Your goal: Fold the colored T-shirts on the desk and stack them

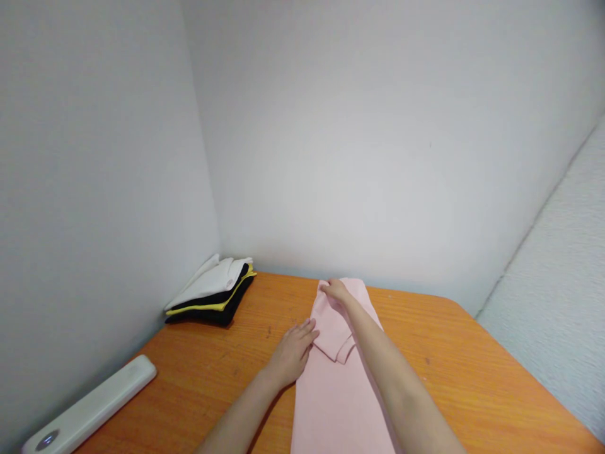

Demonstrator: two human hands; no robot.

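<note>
A pink garment (331, 384) lies lengthwise on the orange wooden table (472, 378), folded into a narrow strip with a sleeve turned in near its middle. My left hand (292, 354) rests flat on the table at the garment's left edge, fingers stretched out and touching the cloth. My right hand (334, 290) reaches across to the far left corner of the garment and pinches the fabric there. My right forearm lies over the cloth.
A stack of folded clothes (212, 293), white on top with yellow and black beneath, sits in the far left corner by the walls. A long white device (89, 407) lies along the left table edge. Plain walls enclose the table's far and left sides.
</note>
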